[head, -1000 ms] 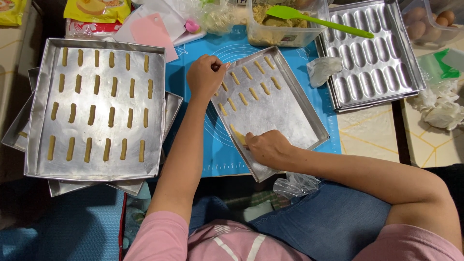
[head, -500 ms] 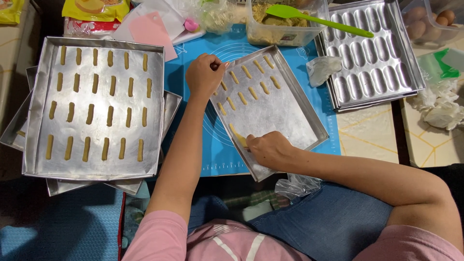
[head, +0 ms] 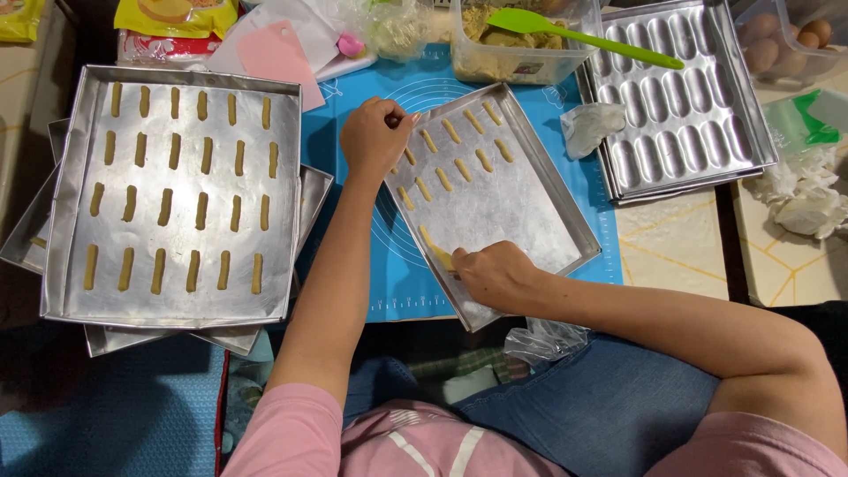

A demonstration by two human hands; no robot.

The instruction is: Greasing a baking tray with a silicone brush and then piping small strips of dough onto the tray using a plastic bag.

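Note:
A square metal baking tray (head: 530,212) lies tilted on a blue silicone mat (head: 349,221). Several finger-shaped dough sticks (head: 464,146) sit in rows at its far end. My left hand (head: 375,137) grips the tray's upper left rim. My right hand (head: 495,274) rests on the tray's near left part, fingers closed on a dough stick (head: 435,249) that lies on the metal.
A larger tray (head: 172,190) full of dough sticks sits left, stacked on other trays. A moulded oval pan (head: 680,97) is at the right. Behind are a plastic tub of dough (head: 517,44) with a green spatula (head: 574,34), a pink scraper (head: 278,57), eggs (head: 786,40) and crumpled tissue (head: 804,199).
My right hand has shifted slightly while setting the dough stick on the tray. The left hand stays on the rim.

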